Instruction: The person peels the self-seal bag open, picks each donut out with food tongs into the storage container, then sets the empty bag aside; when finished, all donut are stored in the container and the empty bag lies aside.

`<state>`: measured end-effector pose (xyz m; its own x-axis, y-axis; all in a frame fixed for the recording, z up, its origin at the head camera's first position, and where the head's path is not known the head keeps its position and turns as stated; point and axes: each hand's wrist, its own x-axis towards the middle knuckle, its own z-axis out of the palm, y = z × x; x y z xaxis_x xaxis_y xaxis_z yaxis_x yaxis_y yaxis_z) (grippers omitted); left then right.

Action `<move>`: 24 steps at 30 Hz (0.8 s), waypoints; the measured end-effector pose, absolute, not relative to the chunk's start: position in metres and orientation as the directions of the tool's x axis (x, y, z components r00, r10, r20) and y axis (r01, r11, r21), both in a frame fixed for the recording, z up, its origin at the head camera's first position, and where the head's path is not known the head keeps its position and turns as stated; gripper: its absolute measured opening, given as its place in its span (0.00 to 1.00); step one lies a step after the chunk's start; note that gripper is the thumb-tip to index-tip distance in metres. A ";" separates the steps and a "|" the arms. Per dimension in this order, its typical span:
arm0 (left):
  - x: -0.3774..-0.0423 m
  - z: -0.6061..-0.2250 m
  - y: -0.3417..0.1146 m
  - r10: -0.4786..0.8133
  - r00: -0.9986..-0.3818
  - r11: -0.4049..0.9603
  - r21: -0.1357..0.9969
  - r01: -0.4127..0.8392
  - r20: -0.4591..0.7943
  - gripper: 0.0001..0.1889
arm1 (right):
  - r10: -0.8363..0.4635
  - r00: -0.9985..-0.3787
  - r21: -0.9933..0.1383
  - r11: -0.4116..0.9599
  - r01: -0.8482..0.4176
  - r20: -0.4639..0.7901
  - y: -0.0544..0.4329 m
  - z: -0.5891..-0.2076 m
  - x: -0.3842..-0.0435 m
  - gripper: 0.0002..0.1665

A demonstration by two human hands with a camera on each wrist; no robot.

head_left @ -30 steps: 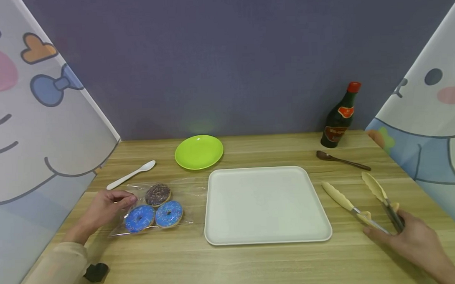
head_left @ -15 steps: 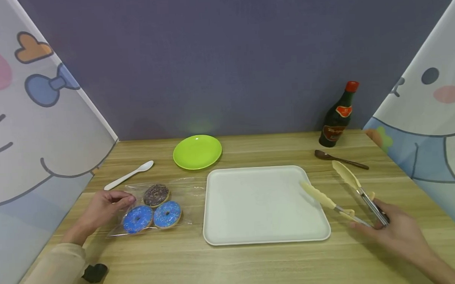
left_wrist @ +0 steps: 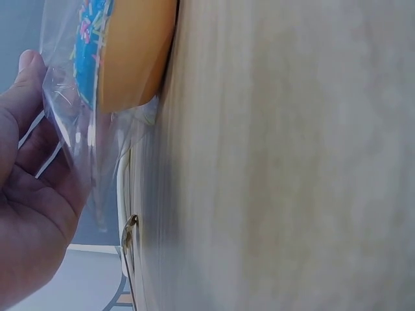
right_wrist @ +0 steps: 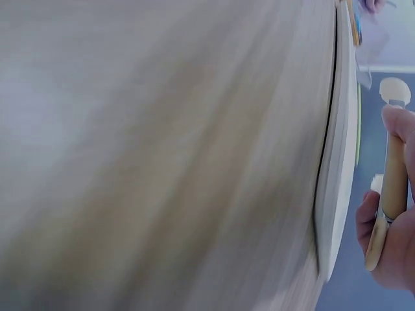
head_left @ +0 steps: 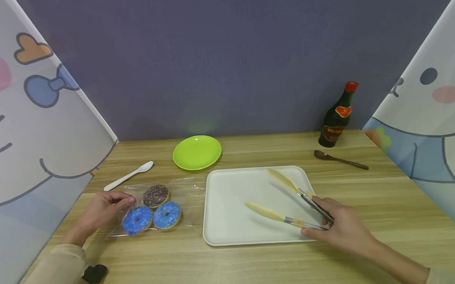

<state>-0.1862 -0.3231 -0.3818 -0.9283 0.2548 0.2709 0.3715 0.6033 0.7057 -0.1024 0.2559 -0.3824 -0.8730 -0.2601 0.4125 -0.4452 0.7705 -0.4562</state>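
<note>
My left hand [head_left: 103, 211] pinches the left edge of a clear plastic bag [head_left: 192, 197] on the table. Inside the bag lie a chocolate doughnut [head_left: 156, 195] and two blue-iced doughnuts [head_left: 167, 214] with sprinkles. The left wrist view shows the thumb and fingers on the film, beside a blue-iced doughnut [left_wrist: 133, 58]. My right hand [head_left: 341, 228] grips a pair of tongs [head_left: 284, 219] by the handles. The tongs' cream tips are spread apart, with nothing between them, over the white tray [head_left: 230, 234]. In the right wrist view, the fingers wrap the tongs [right_wrist: 394, 175].
A green plate [head_left: 197, 152] stands behind the bag and tray. The white spoon [head_left: 128, 176] lies at the left. At the back right are a dark bottle [head_left: 335, 117] and a brown wooden spoon [head_left: 341, 159]. A small black object [head_left: 94, 274] sits near the left sleeve.
My right hand has carried the tongs leftward from the table right of the tray to over the tray. The left hand and the bag have stayed in place.
</note>
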 end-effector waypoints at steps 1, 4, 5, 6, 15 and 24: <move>-0.186 -0.382 -0.323 0.255 -0.929 0.602 0.707 0.371 0.270 0.06 | -0.280 -0.865 -0.458 0.758 -0.465 0.416 0.251 -0.383 -0.105 0.46; -0.185 -0.382 -0.323 0.254 -0.930 0.598 0.713 0.366 0.265 0.06 | -0.345 -0.842 -0.466 0.714 -0.522 0.414 0.235 -0.383 -0.112 0.44; -0.185 -0.382 -0.323 0.254 -0.931 0.599 0.713 0.365 0.264 0.06 | -0.365 -0.837 -0.468 0.703 -0.535 0.409 0.230 -0.384 -0.114 0.44; -0.185 -0.382 -0.324 0.253 -0.931 0.600 0.712 0.364 0.263 0.06 | -0.386 -0.831 -0.470 0.692 -0.549 0.402 0.224 -0.384 -0.117 0.44; -0.183 -0.381 -0.325 0.264 -0.927 0.586 0.719 0.373 0.265 0.06 | -0.520 -0.774 -0.520 0.576 -0.631 0.362 0.178 -0.387 -0.141 0.43; -0.186 -0.381 -0.322 0.257 -0.936 0.604 0.716 0.351 0.243 0.07 | -0.540 -0.783 -0.486 0.619 -0.617 0.307 0.149 -0.381 -0.153 0.42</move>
<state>-0.1858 -0.3223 -0.3807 -0.9356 0.2565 0.2427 0.3512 0.6038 0.7156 -0.1532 0.1487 -0.3814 -0.7833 -0.5404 0.3073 -0.6174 0.6187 -0.4858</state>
